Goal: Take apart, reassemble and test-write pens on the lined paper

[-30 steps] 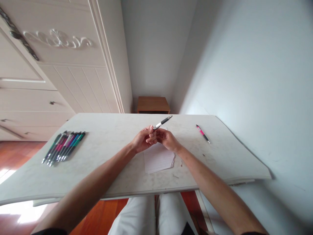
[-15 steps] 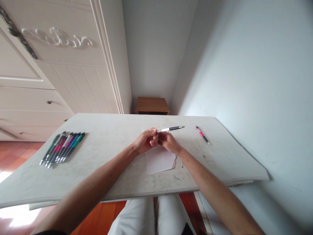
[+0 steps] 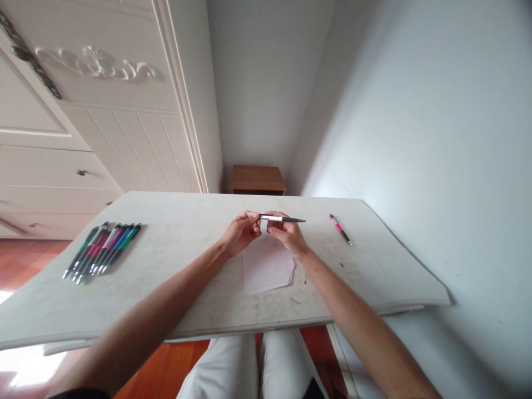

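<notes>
A white and black pen (image 3: 272,218) is held roughly level above the table, its dark tip pointing right. My left hand (image 3: 241,231) pinches its rear end between thumb and fingertips. Curled about the barrel, my right hand (image 3: 288,235) has fingers behind the pen and the thumb on the near side; how firmly it grips, I cannot see. Beneath both hands lies a sheet of lined paper (image 3: 268,271) with a torn right edge and some faint marks near its top, partly covered by the hands.
On the left of the white table (image 3: 178,221) several coloured pens (image 3: 102,252) lie side by side. A pink and black pen (image 3: 341,229) rests alone at the right. Beyond the table are a small wooden stand (image 3: 257,176), a white cabinet (image 3: 124,133) and a wall.
My hands have moved slightly apart. The pen has shifted a little left and more of its rear end shows; my right fingers have come up around its barrel.
</notes>
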### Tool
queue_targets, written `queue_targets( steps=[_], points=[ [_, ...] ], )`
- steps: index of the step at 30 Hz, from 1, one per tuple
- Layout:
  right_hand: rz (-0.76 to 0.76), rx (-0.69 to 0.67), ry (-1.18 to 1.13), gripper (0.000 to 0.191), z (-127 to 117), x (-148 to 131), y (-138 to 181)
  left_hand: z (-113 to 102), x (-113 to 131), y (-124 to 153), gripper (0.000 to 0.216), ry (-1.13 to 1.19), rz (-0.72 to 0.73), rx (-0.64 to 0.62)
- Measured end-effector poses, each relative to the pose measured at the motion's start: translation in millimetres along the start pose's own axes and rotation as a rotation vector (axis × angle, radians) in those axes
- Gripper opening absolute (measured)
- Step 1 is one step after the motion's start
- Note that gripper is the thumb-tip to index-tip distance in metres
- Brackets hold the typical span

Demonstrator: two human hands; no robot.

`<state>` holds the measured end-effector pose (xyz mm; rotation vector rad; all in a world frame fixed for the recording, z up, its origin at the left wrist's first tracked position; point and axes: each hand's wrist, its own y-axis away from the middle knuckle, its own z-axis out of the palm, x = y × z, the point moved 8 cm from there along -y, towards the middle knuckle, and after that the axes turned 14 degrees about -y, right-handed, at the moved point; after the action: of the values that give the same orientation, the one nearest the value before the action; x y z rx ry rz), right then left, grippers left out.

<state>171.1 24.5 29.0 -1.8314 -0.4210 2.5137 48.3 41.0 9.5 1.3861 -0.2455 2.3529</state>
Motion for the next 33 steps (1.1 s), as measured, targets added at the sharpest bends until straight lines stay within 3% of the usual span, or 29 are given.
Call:
queue_targets(
  steps=[3,9,14,20,27,33],
  points=[
    [-0.05,0.108,-0.041,0.044,-13.8,-6.7,-2.9,-9.1,2.3,-3.2,0.016,-0.009,0.015,0.074],
    [-0.095,0.214,-0.173,0.042,-32.9,-13.0,-7.2,-23.3,8.5,-5.2,0.013,-0.024,0.05,0.185],
    [-0.041,0.267,-0.244,0.033,-40.2,-6.0,-7.9,-27.5,14.3,-5.0,0.015,-0.058,0.065,0.194],
    [0.015,0.412,-0.241,0.038,-53.1,1.6,-5.5,-29.6,16.5,-5.1,0.026,-0.244,0.129,0.205],
    [0.012,0.424,-0.183,0.043,-55.5,0.6,-4.7,-35.6,24.7,-1.5,0.034,-0.48,0.259,0.325],
    [0.023,0.401,-0.103,0.05,-52.4,-1.4,-4.5,-30.3,31.3,4.7,0.034,-0.571,0.323,0.331]
  ],
)
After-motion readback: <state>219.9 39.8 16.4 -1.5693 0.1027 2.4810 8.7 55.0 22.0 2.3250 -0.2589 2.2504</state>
